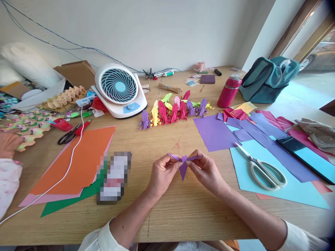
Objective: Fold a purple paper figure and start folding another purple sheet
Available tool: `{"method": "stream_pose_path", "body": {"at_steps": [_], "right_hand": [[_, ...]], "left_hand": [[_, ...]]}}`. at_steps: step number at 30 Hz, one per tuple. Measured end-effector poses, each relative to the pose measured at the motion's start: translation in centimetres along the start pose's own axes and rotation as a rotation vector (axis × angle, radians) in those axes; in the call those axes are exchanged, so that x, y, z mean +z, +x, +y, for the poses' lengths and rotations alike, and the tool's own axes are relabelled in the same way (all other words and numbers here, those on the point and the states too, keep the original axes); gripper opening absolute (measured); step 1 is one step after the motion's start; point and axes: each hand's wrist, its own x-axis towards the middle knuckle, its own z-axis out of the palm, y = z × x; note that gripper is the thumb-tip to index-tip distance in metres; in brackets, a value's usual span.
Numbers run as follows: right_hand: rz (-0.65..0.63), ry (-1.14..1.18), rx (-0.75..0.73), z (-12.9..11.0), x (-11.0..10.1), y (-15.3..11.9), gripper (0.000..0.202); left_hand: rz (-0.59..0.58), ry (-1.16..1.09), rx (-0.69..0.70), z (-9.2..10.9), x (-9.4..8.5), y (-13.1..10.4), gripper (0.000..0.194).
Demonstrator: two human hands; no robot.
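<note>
A small folded piece of purple paper (183,169) is held over the wooden table between both hands, its pointed end facing down toward me. My left hand (163,172) pinches its left side between thumb and fingers. On the other side, my right hand (205,170) grips it the same way, thumb near the middle. Thin purple strips stick out sideways along the fingers of each hand. Beyond the hands stands a cluster of folded paper figures (175,113) in purple, yellow, red, pink and green.
White-handled scissors (267,174) rest on light blue paper (243,184) at right, beside purple sheets (217,132) and a phone (305,157). Left lie orange paper (75,160), a blurred-out object (113,178) and a white cable (70,164). Behind are a fan (119,87), red bottle (229,91) and teal bag (264,82).
</note>
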Motion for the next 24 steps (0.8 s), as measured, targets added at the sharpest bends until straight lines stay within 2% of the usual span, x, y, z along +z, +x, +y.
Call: {"method": "stream_pose_path", "body": {"at_steps": [11,20,24], "right_hand": [[-0.028,0.093,0.031,0.60,0.06,0.24,0.022],[-0.014,-0.006,0.058,0.40,0.35,0.20,0.028],[-0.010,-0.007,0.018,0.52,0.51,0.32,0.028]], "left_hand": [[0.007,0.025,-0.005,-0.01,0.22,0.07,0.023],[0.020,0.091,0.019,-0.11,0.27,-0.34,0.023],[0.025,0.131,0.053,-0.31,0.40,-0.46,0.020]]}}
